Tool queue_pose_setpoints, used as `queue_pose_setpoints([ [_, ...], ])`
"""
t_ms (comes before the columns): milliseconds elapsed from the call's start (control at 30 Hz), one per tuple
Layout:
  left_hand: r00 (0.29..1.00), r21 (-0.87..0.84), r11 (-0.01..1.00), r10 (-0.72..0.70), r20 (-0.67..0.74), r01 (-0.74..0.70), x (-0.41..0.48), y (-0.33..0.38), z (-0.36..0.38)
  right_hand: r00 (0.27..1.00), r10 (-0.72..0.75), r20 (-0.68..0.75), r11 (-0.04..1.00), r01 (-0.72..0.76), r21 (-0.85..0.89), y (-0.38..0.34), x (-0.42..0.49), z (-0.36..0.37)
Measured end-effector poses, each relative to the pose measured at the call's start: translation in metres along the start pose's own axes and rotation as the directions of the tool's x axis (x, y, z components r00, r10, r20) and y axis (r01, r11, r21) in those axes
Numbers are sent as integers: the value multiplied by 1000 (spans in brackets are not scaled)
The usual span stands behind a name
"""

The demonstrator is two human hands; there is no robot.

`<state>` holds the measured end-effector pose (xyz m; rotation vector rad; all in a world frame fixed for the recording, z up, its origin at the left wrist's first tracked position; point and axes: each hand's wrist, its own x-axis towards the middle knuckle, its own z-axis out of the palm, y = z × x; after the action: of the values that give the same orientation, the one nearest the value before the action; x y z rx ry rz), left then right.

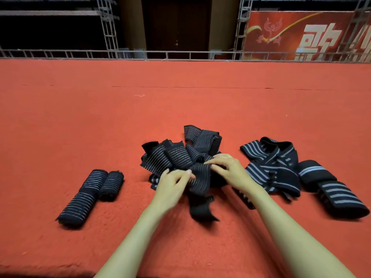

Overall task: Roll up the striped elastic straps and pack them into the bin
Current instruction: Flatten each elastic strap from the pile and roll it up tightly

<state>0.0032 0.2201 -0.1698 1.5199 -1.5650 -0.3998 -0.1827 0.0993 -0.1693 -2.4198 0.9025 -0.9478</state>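
A loose heap of dark thin-striped elastic straps [176, 155] lies in the middle of the red felt surface. My left hand [172, 185] pinches the near edge of one strap [200, 177] from that heap, and my right hand [228, 169] grips the same strap from the right. Its free end trails toward me. Two rolled straps lie side by side at the left: a long one [80, 199] and a shorter one [111, 185]. No bin is in view.
A second heap of wider-striped dark straps [281, 167] lies at the right, running out to a flat strap [339, 199] near the right edge. The red felt surface [180, 101] stretches far back to a metal truss rail [180, 55].
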Motion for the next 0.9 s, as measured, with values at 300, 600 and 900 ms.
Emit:
queue_pose_setpoints([
  [300,879,529,710,298,373,-465,69,-27,16,984,-175,16,981,176,-84,5,-17,-12],
  [600,965,388,892,159,210,-232,66,-78,-17,994,-104,15,974,105,-201,29,-36,-25],
  [900,884,255,933,116,453,-253,67,-29,-8,981,20,-194,999,-29,-44,-6,-35,-33],
])
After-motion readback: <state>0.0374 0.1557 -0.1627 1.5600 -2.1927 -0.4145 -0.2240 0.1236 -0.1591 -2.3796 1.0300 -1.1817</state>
